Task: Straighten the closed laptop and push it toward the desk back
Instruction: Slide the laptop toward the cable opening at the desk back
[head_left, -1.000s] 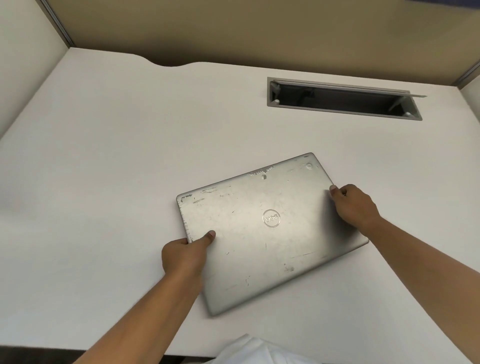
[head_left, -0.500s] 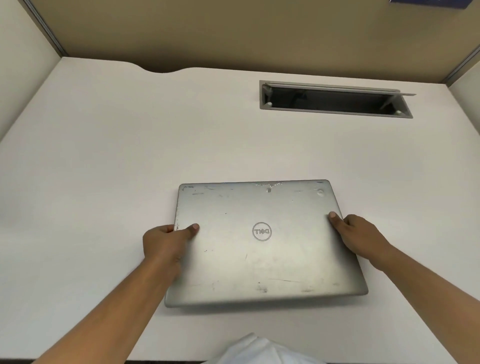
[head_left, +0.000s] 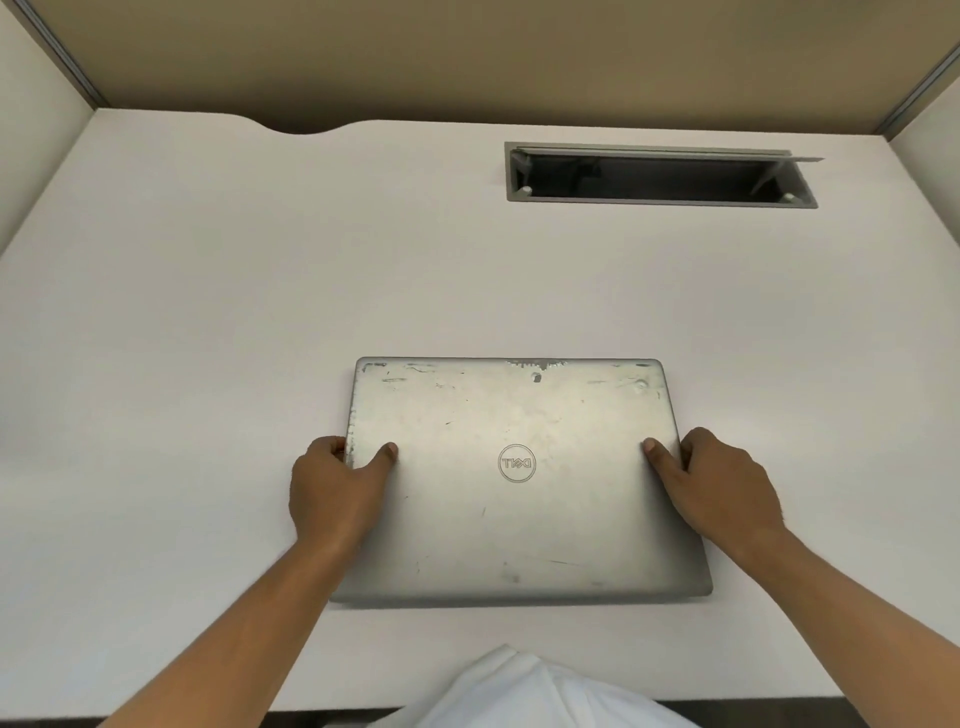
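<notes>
A closed silver laptop (head_left: 514, 514) with a scratched lid and a round logo lies flat on the white desk (head_left: 260, 312), its edges parallel to the desk's front edge. My left hand (head_left: 335, 488) grips the laptop's left edge, thumb on the lid and fingers curled around the side. My right hand (head_left: 719, 480) grips the right edge the same way, thumb resting on the lid. The laptop sits in the near half of the desk, well short of the back.
An open grey cable tray (head_left: 660, 176) is recessed in the desk at the back right. A curved notch (head_left: 306, 127) cuts the desk's back edge at left. Partition walls stand behind and at both sides. White clothing (head_left: 519, 691) shows at the bottom.
The laptop was turned from a skewed angle to square with the desk. Both hands stayed on its side edges and turned with it.
</notes>
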